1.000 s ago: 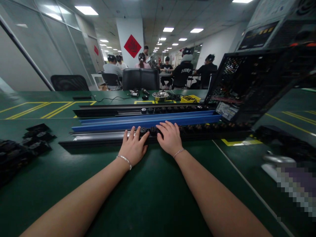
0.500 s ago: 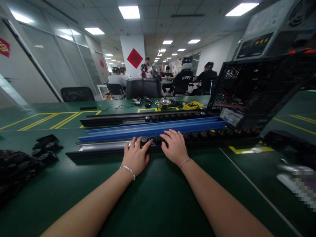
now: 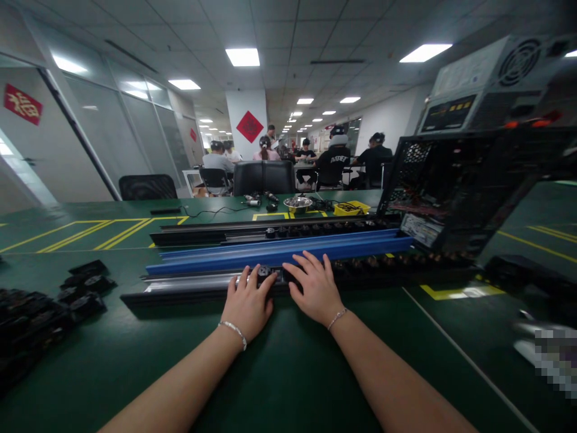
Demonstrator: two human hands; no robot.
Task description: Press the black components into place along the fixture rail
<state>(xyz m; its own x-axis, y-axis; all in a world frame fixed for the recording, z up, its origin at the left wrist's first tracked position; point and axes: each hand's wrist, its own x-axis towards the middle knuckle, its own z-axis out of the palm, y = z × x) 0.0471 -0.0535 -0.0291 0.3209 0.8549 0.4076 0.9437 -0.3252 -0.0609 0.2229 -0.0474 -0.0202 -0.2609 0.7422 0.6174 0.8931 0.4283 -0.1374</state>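
Note:
My left hand (image 3: 247, 304) rests over the near black rail (image 3: 180, 293), its fingers spread. A small black plastic module (image 3: 264, 273) sits in the rail between its middle and index fingertips. My right hand (image 3: 315, 291) lies just to the right, fingers apart and touching the same rail; what sits under its fingertips is hidden. More dark modules (image 3: 360, 263) line the rail's right half. Behind the hands runs a long blue rail (image 3: 279, 245), and beyond it another black rail (image 3: 189, 235) with modules in it.
Black parts are heaped on the left of the green table (image 3: 288, 373). An open computer case (image 3: 451, 186) stands at the right. Farther back are a metal bowl (image 3: 298, 204), a yellow tray (image 3: 351, 208) and cables. Several people sit in the background.
My right hand has shifted left along the rail, closer to my left hand, and now covers a second module seen before. My left hand stays put. The camera has tilted up slightly.

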